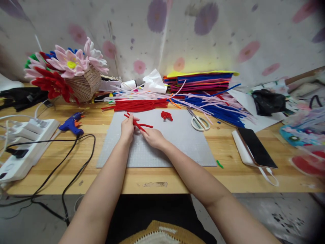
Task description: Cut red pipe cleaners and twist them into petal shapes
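Both my hands meet over a grey cutting mat [177, 145] on a wooden table. My left hand [127, 129] is closed around short red pipe cleaners [138, 125], whose ends stick out above and to the right of my fingers. My right hand [153, 137] pinches the same red pieces from the right. A small twisted red pipe-cleaner piece [167, 116] lies on the mat just beyond my hands. A bundle of long red pipe cleaners [139, 105] lies along the mat's far edge.
Scissors [199, 121] rest at the mat's far right. A blue glue gun [72, 123] and a power strip [25, 142] with cables lie left. A phone [256, 147] lies right. Blue and pink pipe cleaners [215, 108], stacked felt sheets [200, 81] and a flower basket [68, 73] stand behind.
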Tool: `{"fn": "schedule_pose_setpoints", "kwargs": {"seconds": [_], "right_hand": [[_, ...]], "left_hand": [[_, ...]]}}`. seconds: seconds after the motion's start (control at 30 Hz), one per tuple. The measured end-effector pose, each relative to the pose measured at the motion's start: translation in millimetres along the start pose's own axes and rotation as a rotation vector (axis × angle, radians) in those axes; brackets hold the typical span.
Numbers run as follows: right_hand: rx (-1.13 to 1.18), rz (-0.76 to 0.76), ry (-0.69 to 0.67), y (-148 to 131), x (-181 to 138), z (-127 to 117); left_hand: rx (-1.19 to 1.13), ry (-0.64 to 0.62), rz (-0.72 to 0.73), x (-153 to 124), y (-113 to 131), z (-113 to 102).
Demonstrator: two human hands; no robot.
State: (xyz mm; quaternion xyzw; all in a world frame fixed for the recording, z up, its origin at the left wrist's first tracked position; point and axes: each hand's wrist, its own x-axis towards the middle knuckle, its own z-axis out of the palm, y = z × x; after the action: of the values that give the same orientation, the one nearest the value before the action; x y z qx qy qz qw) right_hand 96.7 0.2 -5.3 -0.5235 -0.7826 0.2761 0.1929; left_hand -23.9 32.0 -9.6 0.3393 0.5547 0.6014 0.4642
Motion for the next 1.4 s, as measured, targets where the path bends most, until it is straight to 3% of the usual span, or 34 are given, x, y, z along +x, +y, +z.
{"fn": "schedule_pose_setpoints", "kwargs": {"seconds": [0.17, 0.27, 0.5, 0.7, 0.8, 1.0, 1.1, 1.2, 1.4], "right_hand": [[0.757, 0.145, -0.098, 5.2, 2.1, -6.9], [0.962, 0.183, -0.179, 2.0, -0.1, -13.5], [0.757, 0.284, -0.251, 7.0, -1.2, -18.2], [0.468, 0.131, -0.057, 22.3, 0.7, -19.5], [0.346, 0.056, -0.038, 21.6, -1.5, -20.4], [0.462, 0.065, -0.136, 13.1, 0.6, -14.4], [0.456, 0.051, -0.101, 12.1, 2.9, -10.7], [0.385, 0.068, 0.005, 15.9, 2.9, -10.9], [0.306, 0.108, 0.324, 31.0, 5.4, -18.4]], "left_hand": [[-0.147, -0.360, 0.044, -9.8, 1.3, 1.7], [-0.147, -0.400, 0.022, -19.7, 3.9, 5.0], [-0.120, -0.317, -0.059, -24.9, 5.5, 5.4], [-0.108, -0.240, -0.036, -18.7, 2.4, 3.9], [-0.123, -0.201, -0.074, -19.2, 5.3, 3.0], [-0.123, -0.085, -0.091, -18.3, 9.7, 1.3], [-0.149, -0.055, -0.071, -15.2, 8.5, -0.1], [-0.152, -0.104, -0.098, -12.4, 7.5, -4.0], [-0.106, -0.317, -0.188, -12.4, 9.3, -9.3]]}}
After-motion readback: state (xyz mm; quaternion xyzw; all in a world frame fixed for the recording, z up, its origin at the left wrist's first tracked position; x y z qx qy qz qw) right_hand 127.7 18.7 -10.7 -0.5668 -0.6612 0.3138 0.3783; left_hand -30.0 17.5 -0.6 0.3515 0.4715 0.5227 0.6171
